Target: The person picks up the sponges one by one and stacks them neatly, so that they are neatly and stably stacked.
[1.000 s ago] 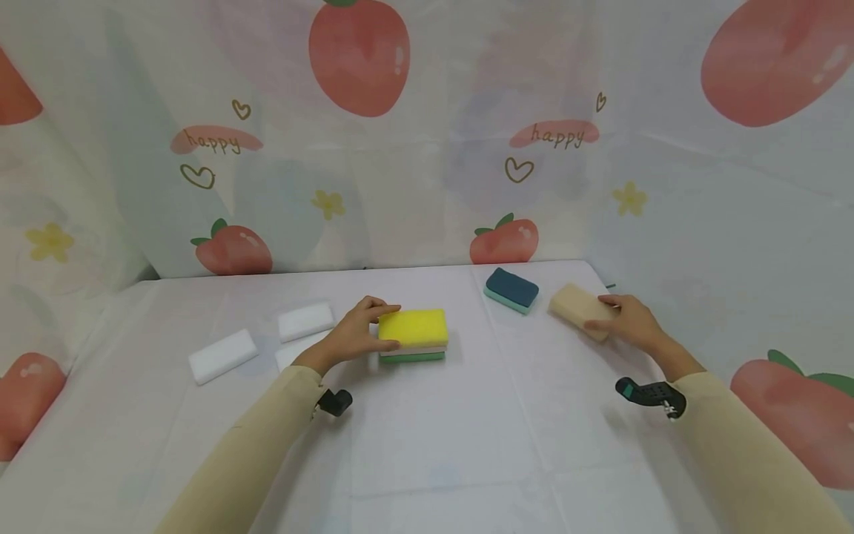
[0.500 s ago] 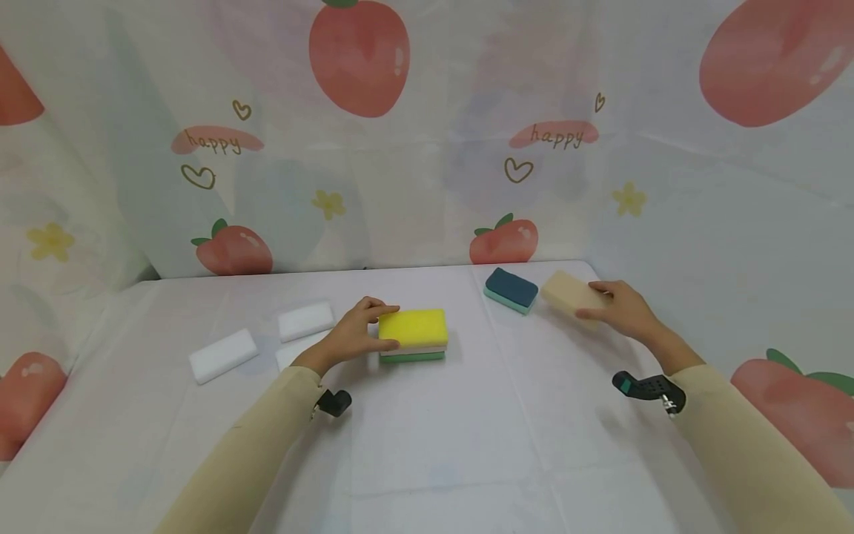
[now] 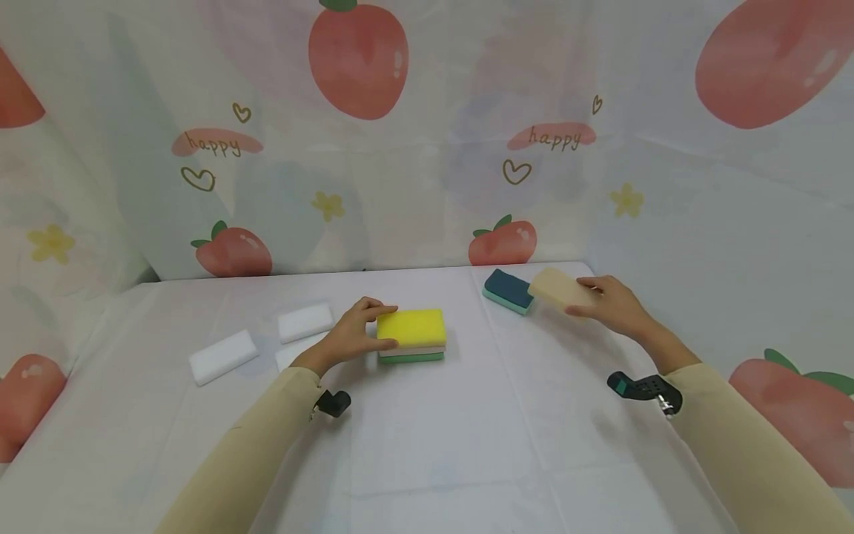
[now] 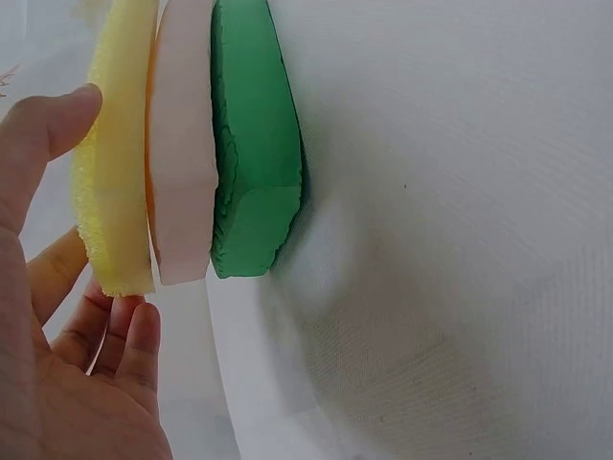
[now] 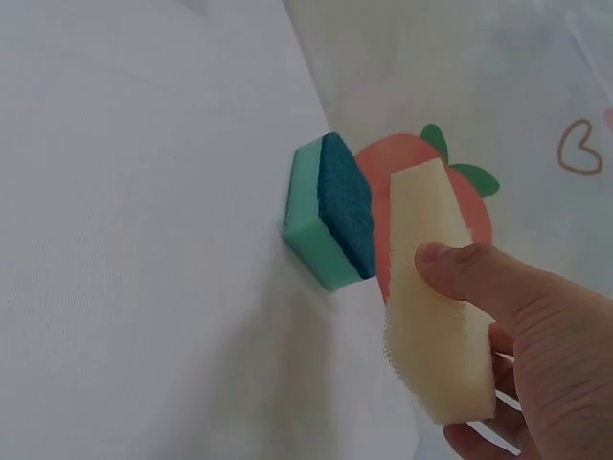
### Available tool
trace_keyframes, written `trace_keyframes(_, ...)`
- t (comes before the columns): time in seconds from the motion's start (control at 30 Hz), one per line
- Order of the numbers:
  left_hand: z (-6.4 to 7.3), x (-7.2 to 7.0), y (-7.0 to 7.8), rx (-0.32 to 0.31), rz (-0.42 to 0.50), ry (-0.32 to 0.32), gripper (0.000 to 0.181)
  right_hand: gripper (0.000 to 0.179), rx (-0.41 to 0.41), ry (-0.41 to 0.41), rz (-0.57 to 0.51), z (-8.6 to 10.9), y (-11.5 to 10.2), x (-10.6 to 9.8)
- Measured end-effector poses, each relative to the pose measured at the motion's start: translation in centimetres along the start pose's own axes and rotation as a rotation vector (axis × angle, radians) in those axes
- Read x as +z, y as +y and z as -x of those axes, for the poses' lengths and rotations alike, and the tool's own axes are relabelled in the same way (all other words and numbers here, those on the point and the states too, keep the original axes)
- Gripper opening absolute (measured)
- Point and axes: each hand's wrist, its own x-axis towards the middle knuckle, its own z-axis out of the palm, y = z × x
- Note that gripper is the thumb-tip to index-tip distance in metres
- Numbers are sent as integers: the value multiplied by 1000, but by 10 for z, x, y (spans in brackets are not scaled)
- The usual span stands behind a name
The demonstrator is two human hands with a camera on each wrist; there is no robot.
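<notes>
Near the table's middle a yellow sponge (image 3: 410, 326) tops a stack, over a pale pink sponge (image 4: 182, 144) and a green sponge (image 4: 257, 144) at the bottom. My left hand (image 3: 353, 337) holds the yellow sponge at its left end, thumb on the near side and fingers on the far side. To the right, my right hand (image 3: 617, 308) grips a cream sponge (image 5: 431, 316) between thumb and fingers, raised off the table. Just left of it lies a sponge with a dark blue top and teal body (image 3: 508, 291), its right corner close to the cream one in the head view.
Several white sponge blocks lie left of the stack, among them one farther left (image 3: 223, 357) and one behind (image 3: 305, 322); another is partly hidden by the left forearm. A printed cloth backdrop (image 3: 414, 185) rises behind the white table (image 3: 440, 437).
My right hand has lifted the cream sponge off the table and carried it left toward the dark blue and teal sponge. The left hand and the stack have stayed put.
</notes>
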Motion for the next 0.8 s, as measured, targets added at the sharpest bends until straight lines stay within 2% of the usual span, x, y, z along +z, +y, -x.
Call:
trace_keyframes(0.27, 0, -1, 1, 17, -1, 3, 70, 79, -52, 3, -18, -6, -19, 3)
trace_keyframes(0.8, 3, -1, -3, -35, 45, 7, 78, 75, -123, -39, -59, -25, -58, 16)
